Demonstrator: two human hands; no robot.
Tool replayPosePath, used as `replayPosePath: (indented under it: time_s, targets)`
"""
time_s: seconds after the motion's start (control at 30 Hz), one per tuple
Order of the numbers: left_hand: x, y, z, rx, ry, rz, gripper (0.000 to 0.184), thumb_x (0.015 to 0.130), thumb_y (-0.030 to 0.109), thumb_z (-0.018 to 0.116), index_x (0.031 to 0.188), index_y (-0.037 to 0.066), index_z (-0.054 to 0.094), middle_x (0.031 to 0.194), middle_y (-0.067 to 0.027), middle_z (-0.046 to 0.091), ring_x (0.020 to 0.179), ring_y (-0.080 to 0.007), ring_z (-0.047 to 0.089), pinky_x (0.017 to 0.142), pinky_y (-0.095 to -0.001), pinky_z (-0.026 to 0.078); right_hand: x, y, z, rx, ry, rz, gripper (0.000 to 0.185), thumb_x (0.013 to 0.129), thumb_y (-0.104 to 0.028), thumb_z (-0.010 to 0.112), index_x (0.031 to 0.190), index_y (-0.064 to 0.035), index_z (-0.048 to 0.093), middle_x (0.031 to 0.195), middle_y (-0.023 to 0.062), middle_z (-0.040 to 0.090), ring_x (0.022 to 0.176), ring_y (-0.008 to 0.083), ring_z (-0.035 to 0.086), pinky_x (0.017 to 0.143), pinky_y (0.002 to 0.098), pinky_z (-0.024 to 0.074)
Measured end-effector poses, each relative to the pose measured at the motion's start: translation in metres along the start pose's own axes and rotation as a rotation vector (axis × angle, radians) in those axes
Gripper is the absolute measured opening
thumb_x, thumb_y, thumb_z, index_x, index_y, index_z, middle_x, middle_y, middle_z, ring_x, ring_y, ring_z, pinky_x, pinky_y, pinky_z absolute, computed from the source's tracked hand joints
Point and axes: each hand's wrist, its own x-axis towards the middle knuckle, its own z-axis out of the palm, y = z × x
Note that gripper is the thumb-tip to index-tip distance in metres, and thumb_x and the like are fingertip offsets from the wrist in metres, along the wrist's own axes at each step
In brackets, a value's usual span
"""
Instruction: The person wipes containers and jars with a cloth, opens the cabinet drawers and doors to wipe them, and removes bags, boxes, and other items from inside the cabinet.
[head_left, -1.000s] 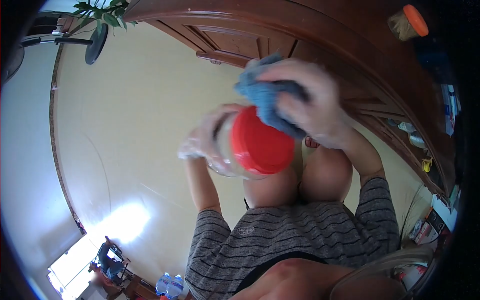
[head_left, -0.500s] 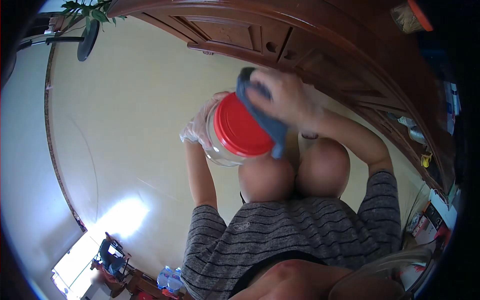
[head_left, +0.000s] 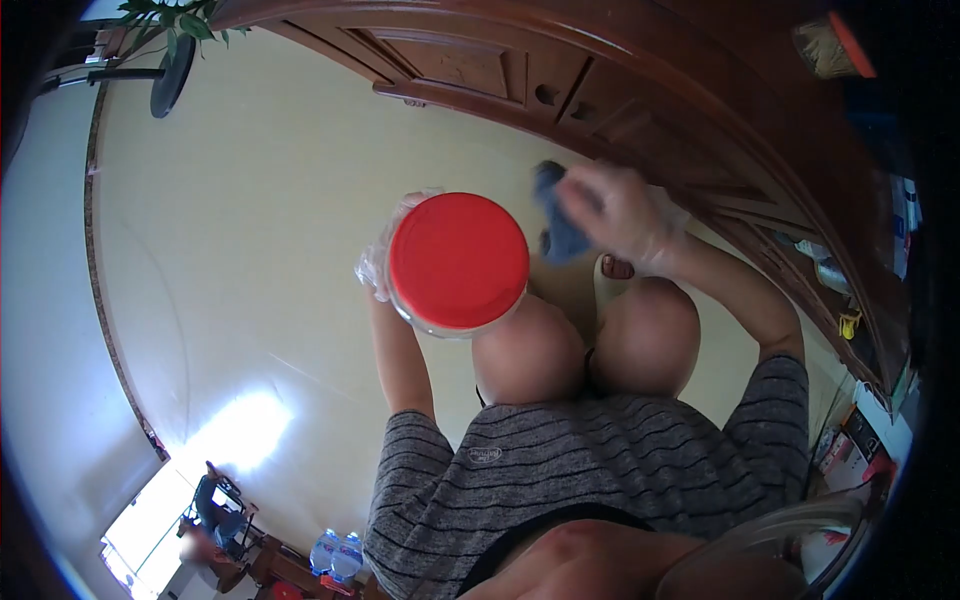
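A clear jar with a round red lid [head_left: 460,260] is held up in front of my knees, its lid facing the camera. My left hand [head_left: 385,255], in a thin transparent glove, grips the jar from its left side; most of the fingers are hidden behind it. To the right of the jar, apart from it, my right hand [head_left: 620,215] pinches a blue-grey cloth [head_left: 563,220] that hangs from the fingers. This hand is slightly blurred.
A brown wooden cabinet [head_left: 440,65] runs across the top and right, with a jar with an orange lid [head_left: 835,48] on it. Plastic bottles [head_left: 337,557] stand at the bottom left. A plant [head_left: 180,18] and a round black base [head_left: 173,78] are at the top left.
My right hand has moved right with the cloth, off the lid. The jar has shifted left and turned so that its lid faces the camera squarely, with my left hand still on it.
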Motion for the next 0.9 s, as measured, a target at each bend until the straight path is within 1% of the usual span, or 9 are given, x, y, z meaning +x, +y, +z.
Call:
replayPosePath:
  time_s: [0.1,0.23,0.37,0.43,0.53,0.6,0.7,0.8,0.9]
  targets:
    - [0.0,-0.013,0.012,-0.224,0.05,0.104,0.076,0.058,0.054,0.074,0.109,0.003,0.052,0.101,-0.0125,0.053,0.103,-0.0293,0.051,0.08,-0.0386,0.049,-0.012,0.017,0.0,0.126,0.119,0.054,0.019,0.087,-0.018,0.052,0.08,-0.0006,0.054,0.066,0.0137,0.053,0.059,0.0204,0.053,0.058,0.0301,0.0428]
    - [0.023,0.004,0.042,-0.299,0.081,-0.019,0.07,0.069,0.061,0.063,0.105,0.002,0.053,0.09,-0.0103,0.053,0.094,-0.0277,0.053,0.069,-0.037,0.053,-0.016,0.0,-0.002,0.282,0.014,0.107,0.02,0.089,-0.017,0.05,0.079,0.0002,0.053,0.065,0.011,0.05,0.06,0.0143,0.044,0.059,0.0269,0.0393]
    - [0.01,-0.01,0.045,-0.569,0.096,0.026,0.075,0.076,0.064,0.052,0.117,0.0,0.046,0.11,-0.0124,0.053,0.099,-0.0279,0.056,0.084,-0.0398,0.052,-0.012,-0.02,-0.009,0.352,-0.101,0.166,0.024,0.089,-0.021,0.051,0.078,0.0002,0.053,0.066,0.01,0.052,0.059,0.015,0.045,0.058,0.0278,0.0396]
    - [0.01,-0.004,0.058,-0.433,0.296,0.047,0.078,0.072,0.068,0.052,0.11,0.0,0.051,0.102,-0.0126,0.054,0.1,-0.0274,0.054,0.082,-0.0389,0.051,-0.008,-0.024,-0.005,0.279,-0.232,0.147,0.028,0.088,-0.028,0.054,0.081,0.0,0.053,0.07,0.0117,0.056,0.062,0.0182,0.05,0.06,0.0293,0.0416]
    - [0.013,0.006,0.069,-0.766,0.722,-0.054,0.081,0.073,0.065,0.055,0.118,-0.002,0.045,0.112,-0.0172,0.052,0.103,-0.03,0.053,0.083,-0.0408,0.051,-0.006,-0.026,0.013,0.049,-0.456,0.066,0.042,0.082,-0.04,0.06,0.091,-0.0002,0.052,0.078,0.0159,0.06,0.069,0.025,0.059,0.065,0.0325,0.0455]
    - [0.018,0.006,0.07,-0.802,0.81,-0.098,0.082,0.076,0.06,0.056,0.125,-0.003,0.04,0.119,-0.0198,0.05,0.106,-0.0314,0.053,0.085,-0.0421,0.051,-0.006,-0.032,0.026,-0.241,-0.513,0.04,0.054,0.077,-0.047,0.064,0.099,0.0,0.049,0.083,0.0184,0.061,0.075,0.03,0.062,0.068,0.0354,0.0479]
    - [0.007,0.007,0.078,-0.304,0.612,-0.011,0.078,0.078,0.054,0.057,0.128,-0.003,0.037,0.12,-0.0209,0.049,0.108,-0.0314,0.052,0.087,-0.0426,0.049,0.004,-0.031,0.029,-0.057,-0.492,0.035,0.063,0.065,-0.048,0.074,0.097,-0.0026,0.045,0.082,0.0178,0.058,0.081,0.0326,0.06,0.07,0.0383,0.0468]
    - [0.012,0.009,0.103,0.134,0.702,0.21,0.063,0.082,0.05,0.053,0.117,-0.002,0.041,0.11,-0.0175,0.05,0.101,-0.0275,0.052,0.083,-0.0389,0.049,0.003,-0.05,0.038,0.193,-0.406,0.012,0.056,0.064,-0.045,0.077,0.088,-0.0047,0.046,0.079,0.015,0.058,0.072,0.0298,0.061,0.064,0.0368,0.0482]
    - [0.011,0.007,0.104,0.277,0.727,0.247,0.059,0.083,0.048,0.052,0.113,-0.001,0.041,0.107,-0.0162,0.049,0.098,-0.0263,0.051,0.081,-0.038,0.048,0.006,-0.065,0.055,0.208,-0.135,-0.363,0.047,0.066,-0.039,0.077,0.082,-0.0072,0.046,0.072,0.0085,0.057,0.06,0.024,0.06,0.053,0.0331,0.0481]
